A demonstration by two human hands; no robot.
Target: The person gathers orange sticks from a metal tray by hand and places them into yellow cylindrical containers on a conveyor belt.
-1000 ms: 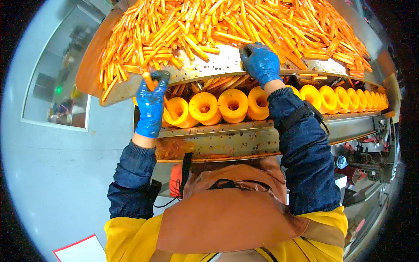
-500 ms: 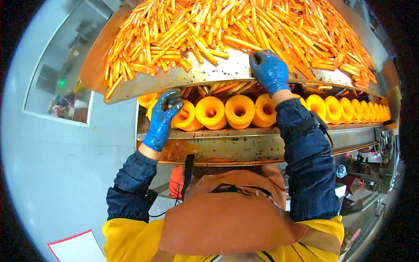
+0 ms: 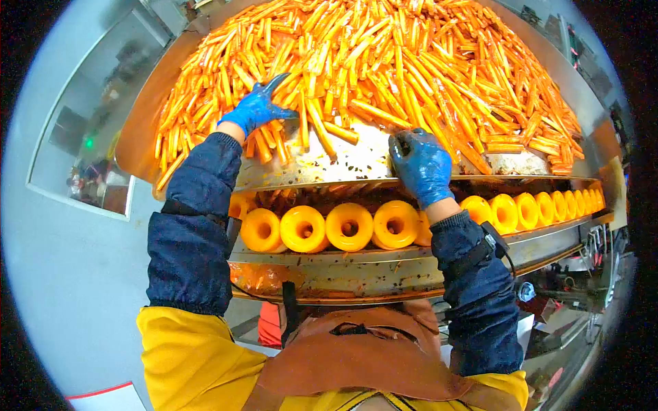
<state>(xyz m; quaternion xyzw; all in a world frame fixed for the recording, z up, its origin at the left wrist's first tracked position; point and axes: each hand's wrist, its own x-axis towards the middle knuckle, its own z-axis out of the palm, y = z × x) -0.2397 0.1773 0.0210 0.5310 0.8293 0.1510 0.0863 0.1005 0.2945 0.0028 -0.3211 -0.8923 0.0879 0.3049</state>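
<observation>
the left hand is held spread over the orange sticks; the right hand is curled, its grip cannot be told

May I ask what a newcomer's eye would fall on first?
Probably the heap of glossy orange sticks on the metal tray at the top. Just below runs a row of round yellow pieces with central holes. The blue-gloved left hand is spread over the heap's left side; the blue-gloved right hand is curled near the tray's front edge.
</observation>
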